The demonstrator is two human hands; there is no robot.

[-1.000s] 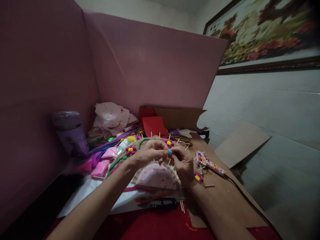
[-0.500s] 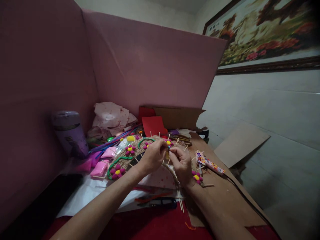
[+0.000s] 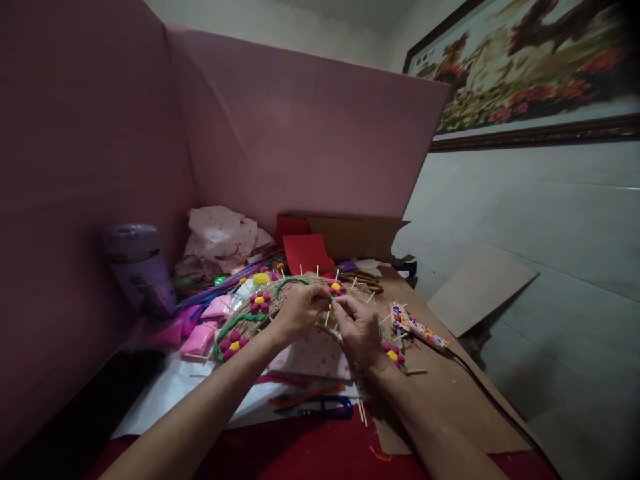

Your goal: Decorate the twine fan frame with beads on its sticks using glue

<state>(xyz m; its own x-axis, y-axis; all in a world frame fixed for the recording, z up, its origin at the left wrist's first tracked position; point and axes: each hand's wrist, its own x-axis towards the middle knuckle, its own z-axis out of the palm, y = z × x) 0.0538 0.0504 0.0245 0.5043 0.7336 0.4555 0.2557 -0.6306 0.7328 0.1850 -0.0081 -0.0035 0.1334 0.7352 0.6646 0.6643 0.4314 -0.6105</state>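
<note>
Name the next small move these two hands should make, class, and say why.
Probably a gentle squeeze to shape the blue bit, if it is soft: the left hand and right hand both pinch it over the woven arch, where flowers already sit. Mostly hidden, its shape is unclear.

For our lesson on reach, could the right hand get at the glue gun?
Probably yes: mostly thin sticks show between glue gun and right hand, though that hand pinches a blue bit.
</note>
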